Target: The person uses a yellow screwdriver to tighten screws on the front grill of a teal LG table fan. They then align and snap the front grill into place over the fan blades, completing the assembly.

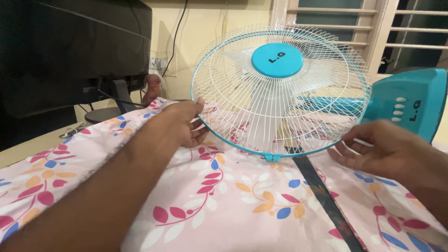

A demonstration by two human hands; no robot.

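A table fan lies tilted on a pink floral cloth (224, 200). Its round white wire guard (280, 93) has a turquoise rim and a turquoise centre disc (277, 59), with pale blades showing behind the wires. My left hand (186, 122) grips the guard's left rim, thumb on top. Fingers spread, my right hand (378, 149) touches the guard's lower right rim. The fan's turquoise base (410, 105) with white buttons sticks out to the right.
A black monitor (70, 51) on a stand stands at the back left, with cables running up the cream wall. A dark strip (322, 196) lies across the cloth below the fan. A window with bars is at the back right.
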